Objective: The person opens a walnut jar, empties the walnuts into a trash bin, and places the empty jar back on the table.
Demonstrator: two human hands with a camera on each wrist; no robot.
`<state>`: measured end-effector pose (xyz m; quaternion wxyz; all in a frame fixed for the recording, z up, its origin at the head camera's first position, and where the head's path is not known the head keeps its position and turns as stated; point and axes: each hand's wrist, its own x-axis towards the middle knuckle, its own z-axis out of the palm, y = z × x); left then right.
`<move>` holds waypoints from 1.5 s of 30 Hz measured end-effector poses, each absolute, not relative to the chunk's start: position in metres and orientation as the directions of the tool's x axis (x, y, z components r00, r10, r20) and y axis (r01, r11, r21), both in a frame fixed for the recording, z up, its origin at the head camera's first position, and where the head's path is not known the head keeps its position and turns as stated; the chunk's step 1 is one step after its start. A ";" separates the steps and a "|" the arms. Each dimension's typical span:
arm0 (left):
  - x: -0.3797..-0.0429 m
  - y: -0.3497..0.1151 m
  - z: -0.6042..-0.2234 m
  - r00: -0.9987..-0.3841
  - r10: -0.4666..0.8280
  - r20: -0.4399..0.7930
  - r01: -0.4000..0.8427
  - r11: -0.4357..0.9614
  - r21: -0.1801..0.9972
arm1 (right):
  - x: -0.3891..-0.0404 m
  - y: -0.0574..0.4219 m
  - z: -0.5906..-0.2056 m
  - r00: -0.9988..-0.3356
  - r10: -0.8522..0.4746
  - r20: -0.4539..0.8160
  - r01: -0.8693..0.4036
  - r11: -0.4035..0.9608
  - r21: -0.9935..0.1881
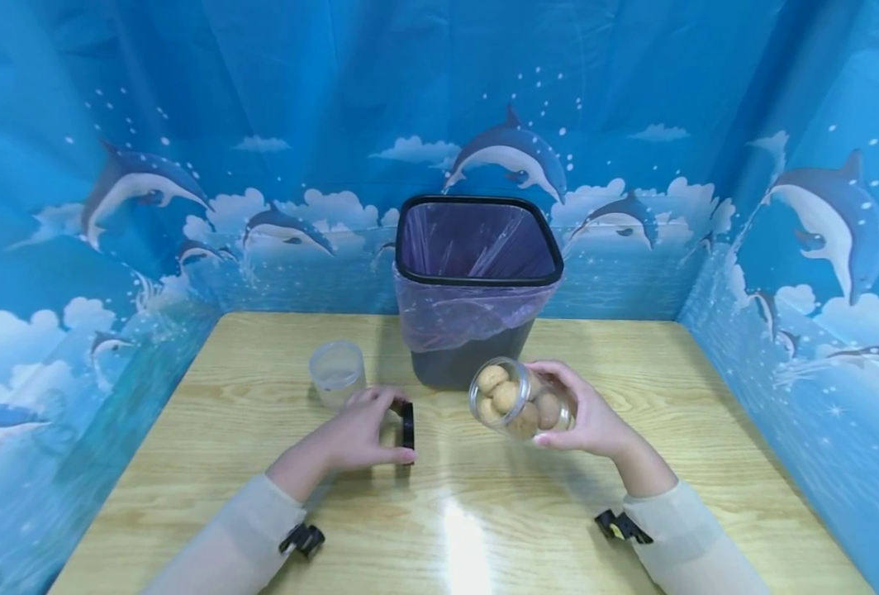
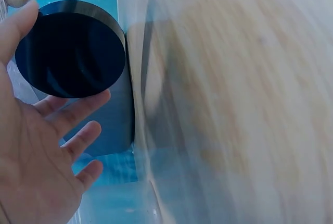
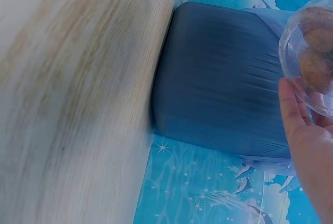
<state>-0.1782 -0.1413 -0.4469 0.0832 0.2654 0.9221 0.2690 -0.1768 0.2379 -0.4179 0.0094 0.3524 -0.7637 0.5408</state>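
My left hand (image 1: 365, 431) pinches a round black lid (image 2: 70, 52) by its edge, thumb on one side and fingertips on the other, with the lid standing on edge in the head view. My right hand (image 1: 584, 413) grips a clear jar (image 1: 526, 405) near its base. Tilted, the jar points its open mouth to the left. Several round, light-brown walnut-like balls (image 1: 505, 397) lie inside it. In the right wrist view the jar's base end (image 3: 291, 52) and part of my hand show at the right edge.
An empty-looking clear container (image 1: 337, 376) stands just beyond my left hand. Behind the jar is a dark trash bin (image 1: 454, 359) with a purple liner (image 1: 477, 310) over its rim. A wooden table (image 1: 246, 430) lies below, and a blue dolphin-print curtain (image 1: 320, 99) surrounds it.
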 end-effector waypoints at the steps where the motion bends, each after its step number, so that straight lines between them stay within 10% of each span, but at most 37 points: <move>1: -0.178 -0.142 -0.448 -0.845 0.534 -0.010 0.444 0.713 0.543 | -0.177 0.238 -0.418 -0.752 -0.527 0.396 -0.550 0.170 -0.818; 45: -0.176 -0.170 -0.463 -0.834 0.550 -0.042 0.436 0.704 0.561 | -0.174 0.238 -0.413 -0.765 -0.533 0.362 -0.523 0.184 -0.832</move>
